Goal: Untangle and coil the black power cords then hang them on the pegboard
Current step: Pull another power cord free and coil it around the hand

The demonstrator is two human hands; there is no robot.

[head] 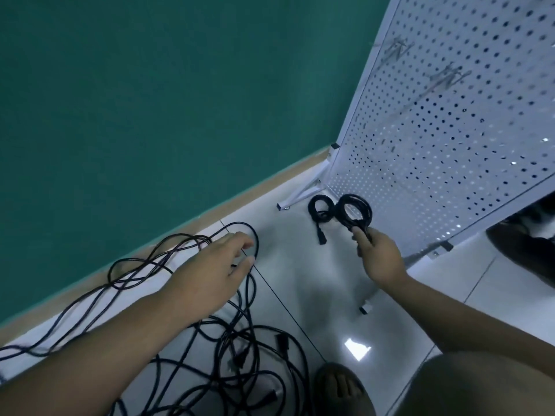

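My right hand (379, 256) pinches a small coiled black power cord (356, 212) and holds it up in front of the white pegboard's (450, 139) lower edge. A second coiled cord (320, 209) lies on the floor just left of it, its plug (320, 237) pointing toward me. My left hand (220, 265) hovers with fingers spread over a loose loop of the tangled black cords (240, 349), which sprawl across the white tiles at lower left. Whether the left fingers touch a cord is unclear.
The pegboard stands on white metal feet (297, 198) and carries wire hooks (447, 79) near its top. A green wall (150, 100) with a tan baseboard runs behind. My bare foot (342, 388) is at the bottom; another person's dark shoe (528, 235) shows at the right.
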